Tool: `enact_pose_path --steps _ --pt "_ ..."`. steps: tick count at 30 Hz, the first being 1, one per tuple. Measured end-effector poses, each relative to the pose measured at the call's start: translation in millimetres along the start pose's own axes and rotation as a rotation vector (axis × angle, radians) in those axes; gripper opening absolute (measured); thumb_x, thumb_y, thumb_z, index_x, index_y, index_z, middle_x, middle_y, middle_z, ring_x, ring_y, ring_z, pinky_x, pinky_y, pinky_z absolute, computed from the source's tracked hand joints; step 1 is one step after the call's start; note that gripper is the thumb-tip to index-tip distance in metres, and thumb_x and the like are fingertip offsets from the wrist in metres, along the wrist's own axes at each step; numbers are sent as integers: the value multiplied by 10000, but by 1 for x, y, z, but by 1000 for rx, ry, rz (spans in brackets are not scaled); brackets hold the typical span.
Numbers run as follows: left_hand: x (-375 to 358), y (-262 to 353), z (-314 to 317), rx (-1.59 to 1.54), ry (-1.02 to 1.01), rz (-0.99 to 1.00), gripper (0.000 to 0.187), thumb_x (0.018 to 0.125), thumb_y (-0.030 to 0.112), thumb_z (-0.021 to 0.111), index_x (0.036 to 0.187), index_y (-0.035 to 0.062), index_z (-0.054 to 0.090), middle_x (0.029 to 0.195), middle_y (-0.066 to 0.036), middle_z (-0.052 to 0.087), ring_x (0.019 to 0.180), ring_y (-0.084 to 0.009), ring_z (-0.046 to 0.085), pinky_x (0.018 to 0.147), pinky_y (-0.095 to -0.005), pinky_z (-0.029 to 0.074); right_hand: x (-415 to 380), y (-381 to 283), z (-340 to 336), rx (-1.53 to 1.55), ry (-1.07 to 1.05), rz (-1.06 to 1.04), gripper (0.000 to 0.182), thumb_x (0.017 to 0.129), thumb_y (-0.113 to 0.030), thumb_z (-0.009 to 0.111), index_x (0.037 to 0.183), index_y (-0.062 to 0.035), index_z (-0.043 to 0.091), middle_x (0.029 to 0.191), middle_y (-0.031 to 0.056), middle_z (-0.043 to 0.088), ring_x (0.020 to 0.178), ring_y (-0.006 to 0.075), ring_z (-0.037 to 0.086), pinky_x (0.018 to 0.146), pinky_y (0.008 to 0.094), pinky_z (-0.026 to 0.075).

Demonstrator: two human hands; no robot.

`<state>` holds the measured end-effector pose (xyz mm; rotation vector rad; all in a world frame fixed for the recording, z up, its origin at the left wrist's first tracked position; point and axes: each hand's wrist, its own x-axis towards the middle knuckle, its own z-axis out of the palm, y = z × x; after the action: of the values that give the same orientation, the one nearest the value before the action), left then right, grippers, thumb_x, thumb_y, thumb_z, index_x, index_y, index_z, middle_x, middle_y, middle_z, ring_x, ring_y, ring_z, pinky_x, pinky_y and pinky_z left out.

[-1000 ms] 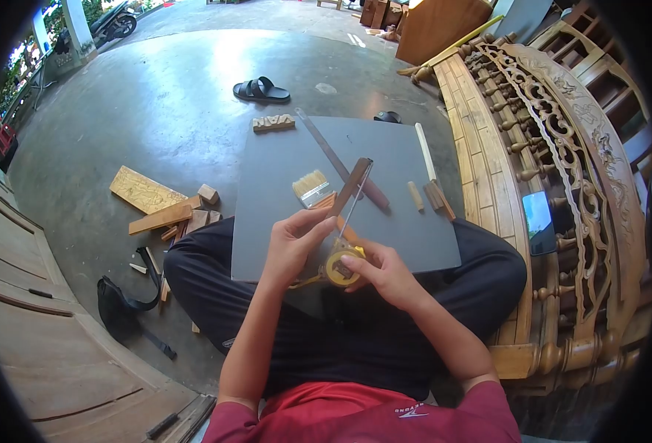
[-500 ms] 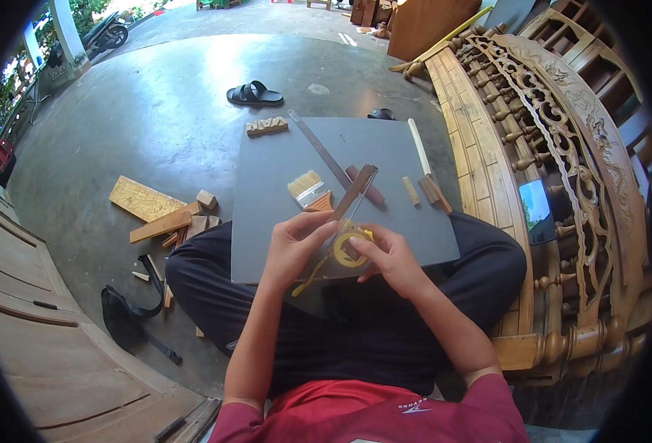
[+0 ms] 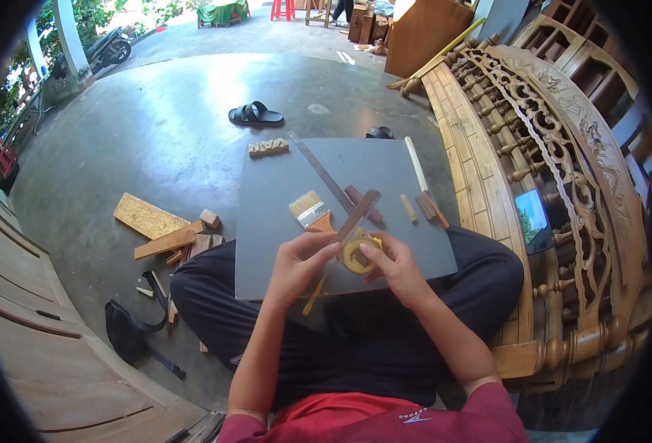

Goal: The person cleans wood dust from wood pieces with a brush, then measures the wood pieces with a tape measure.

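Observation:
My left hand [image 3: 302, 260] pinches the near end of a dark brown wooden strip [image 3: 360, 213], which slants up and away over the grey board. In my right hand [image 3: 400, 269] is a yellow, clear-cased tape measure [image 3: 355, 258], held against the strip's near end. Its thin blade appears to run along the strip's right side toward the far end. A yellow strap [image 3: 313, 297] hangs below the case. Just beyond my left hand lies a paintbrush [image 3: 312, 212] with an orange handle. Behind the strip, a long flat dark bar [image 3: 321, 167] and a reddish-brown wood piece [image 3: 363, 202] rest on the board.
The grey board [image 3: 267, 247] spans my crossed legs. A carved letter block [image 3: 268, 148] and small wood sticks [image 3: 427, 206] lie on it. Wood offcuts [image 3: 165, 232] and a black bag [image 3: 128, 332] are at left; a carved wooden bench [image 3: 481, 199] with a phone [image 3: 533, 220] stands at right.
The view has tilted up slightly, so the scene sits lower. The strip and tape measure stay together in my hands, with the strip's far end now looking closer to the case.

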<state>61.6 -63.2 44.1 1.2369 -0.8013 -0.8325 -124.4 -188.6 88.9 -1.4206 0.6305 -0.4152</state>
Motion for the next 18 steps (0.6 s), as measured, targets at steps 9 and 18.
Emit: enact_pose_path --steps 9,18 --pt "0 2 1 25 -14 -3 357 994 231 812 1244 -24 791 1090 -85 799 1013 -123 703 930 -288 541 4 0 -6 -1 77 -83 435 1085 -305 683 1356 32 646 1120 73 735 988 103 686 762 269 573" --pt "-1 5 0 39 -14 -11 409 990 281 816 1252 -32 788 1121 -101 788 1049 -146 707 956 -307 541 6 4 -9 -28 104 -95 428 1074 -295 700 1348 32 661 1076 32 730 951 54 622 804 239 470"
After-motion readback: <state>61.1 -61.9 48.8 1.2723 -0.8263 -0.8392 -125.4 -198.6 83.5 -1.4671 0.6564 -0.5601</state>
